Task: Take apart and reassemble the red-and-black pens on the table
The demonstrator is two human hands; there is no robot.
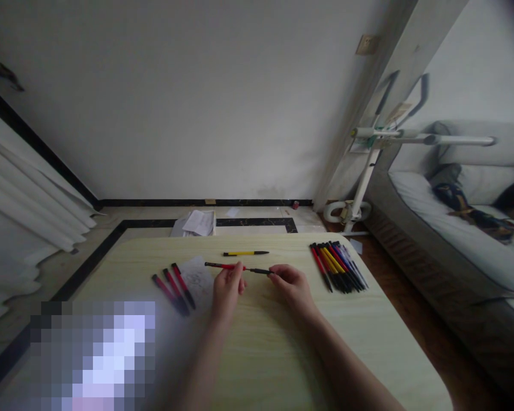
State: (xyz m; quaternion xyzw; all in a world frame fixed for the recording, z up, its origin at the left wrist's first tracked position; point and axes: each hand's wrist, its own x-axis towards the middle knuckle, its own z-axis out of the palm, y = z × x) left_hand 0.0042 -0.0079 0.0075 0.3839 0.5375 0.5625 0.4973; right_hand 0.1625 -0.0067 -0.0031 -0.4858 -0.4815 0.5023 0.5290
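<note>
A red pen is in two parts above the table, with a thin refill showing between them. My left hand (227, 290) pinches the red barrel (216, 265), whose black end points left. Between the thumb and finger of my right hand (294, 284) is the tip end of the black front section (260, 271). Just beyond both hands, a yellow pen (245, 253) with black ends lies crosswise. Several red and black pens (183, 285) lie slanted left of my left hand, beside or partly on a sheet with a sketchy drawing (199, 278).
A row of many pens (336, 267), red, yellow, purple and blue, lies at the right table edge (394, 319). Blurred blocks cover the lower left. Beyond the table are papers (199, 222) on the floor, a white exercise machine (364, 177) and a grey sofa (415, 228).
</note>
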